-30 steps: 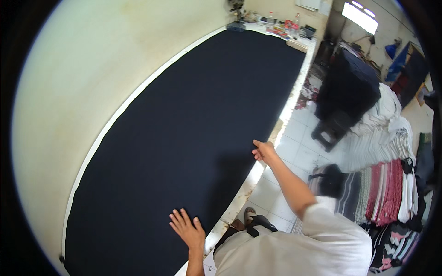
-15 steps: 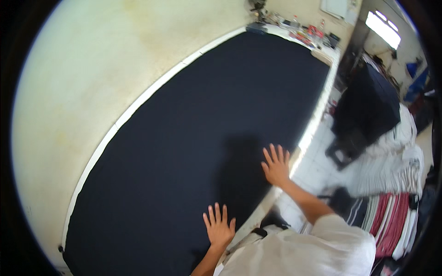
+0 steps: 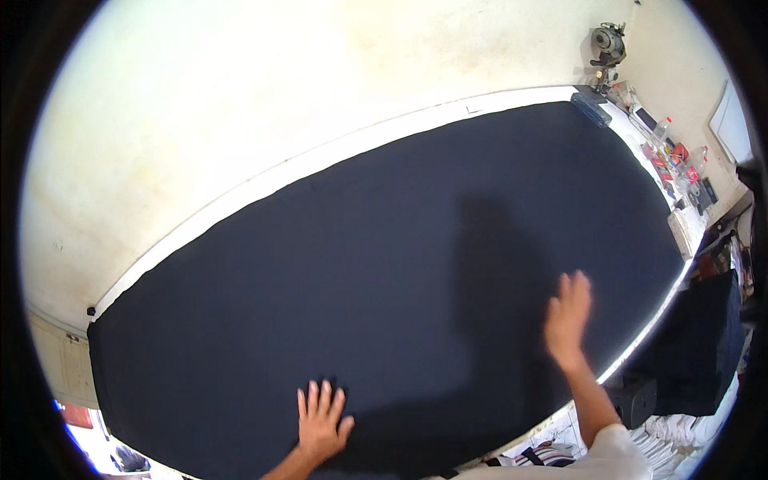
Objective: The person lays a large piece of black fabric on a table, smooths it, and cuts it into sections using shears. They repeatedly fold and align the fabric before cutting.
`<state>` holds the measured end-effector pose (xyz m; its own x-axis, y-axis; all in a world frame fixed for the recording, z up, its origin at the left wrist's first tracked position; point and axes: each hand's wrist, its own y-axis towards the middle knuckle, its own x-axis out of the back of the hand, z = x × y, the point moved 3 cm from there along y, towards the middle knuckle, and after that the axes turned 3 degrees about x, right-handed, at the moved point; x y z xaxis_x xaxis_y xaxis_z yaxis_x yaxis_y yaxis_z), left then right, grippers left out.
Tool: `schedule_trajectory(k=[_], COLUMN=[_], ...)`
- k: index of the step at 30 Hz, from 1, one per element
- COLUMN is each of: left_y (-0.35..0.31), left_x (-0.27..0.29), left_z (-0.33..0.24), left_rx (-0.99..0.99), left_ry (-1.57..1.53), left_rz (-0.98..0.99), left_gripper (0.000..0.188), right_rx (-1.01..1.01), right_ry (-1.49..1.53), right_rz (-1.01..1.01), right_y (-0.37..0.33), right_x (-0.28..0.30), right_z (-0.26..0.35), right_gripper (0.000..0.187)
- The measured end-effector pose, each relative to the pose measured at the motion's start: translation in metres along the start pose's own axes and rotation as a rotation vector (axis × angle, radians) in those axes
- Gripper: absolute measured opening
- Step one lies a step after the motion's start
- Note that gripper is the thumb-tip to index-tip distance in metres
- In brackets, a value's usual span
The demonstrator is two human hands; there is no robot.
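A wide sheet of black fabric [image 3: 360, 240] lies spread over a long white table [image 3: 264, 184]. My left hand [image 3: 322, 424] rests on the cloth near the table's front side, palm down with fingers spread. Farther right, my right hand [image 3: 570, 316] is over the fabric, its fingers stretched out and slightly smeared by motion. Whether it touches the cloth I cannot tell. Neither hand holds anything. A dark shadow falls on the cloth between and beyond my hands.
At the far right corner stands a fabric cutting machine [image 3: 610, 48]. Bottles [image 3: 662, 128] and small items crowd the right end, near a pale block [image 3: 680, 234]. Beyond the right edge are black cloth [image 3: 696, 344] and stacked white fabric [image 3: 668, 448]. A wall runs behind the table.
The view has swung to the right, bringing the cutting machine fully into sight. My right hand has moved farther from my left, its fingers closer together. The left stays flat and spread.
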<state>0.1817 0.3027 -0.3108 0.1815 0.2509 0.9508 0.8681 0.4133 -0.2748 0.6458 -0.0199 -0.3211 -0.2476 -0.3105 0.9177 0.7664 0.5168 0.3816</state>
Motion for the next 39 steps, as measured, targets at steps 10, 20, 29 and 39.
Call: schedule_trajectory(k=[10, 20, 29, 39], left_y=[0.473, 0.538, 0.502, 0.407], left_x=[0.086, 0.126, 0.127, 0.11], left_z=[0.073, 0.145, 0.247, 0.352], left_rx=[0.243, 0.366, 0.574, 1.068], left_ry=[0.009, -0.128, -0.285, -0.193], left_rz=[-0.322, -0.444, -0.311, -0.346], left_gripper=[0.077, 0.073, 0.083, 0.083], right_rx=[0.483, 0.521, 0.049, 0.524], right_ry=[0.13, 0.017, 0.031, 0.09], right_rz=[0.244, -0.395, 0.296, 0.371], right_y=[0.386, 0.462, 0.49, 0.391], right_x=[-0.253, -0.265, -0.268, -0.264], right_z=[0.19, 0.143, 0.162, 0.412], right_gripper=[0.06, 0.045, 0.065, 0.063])
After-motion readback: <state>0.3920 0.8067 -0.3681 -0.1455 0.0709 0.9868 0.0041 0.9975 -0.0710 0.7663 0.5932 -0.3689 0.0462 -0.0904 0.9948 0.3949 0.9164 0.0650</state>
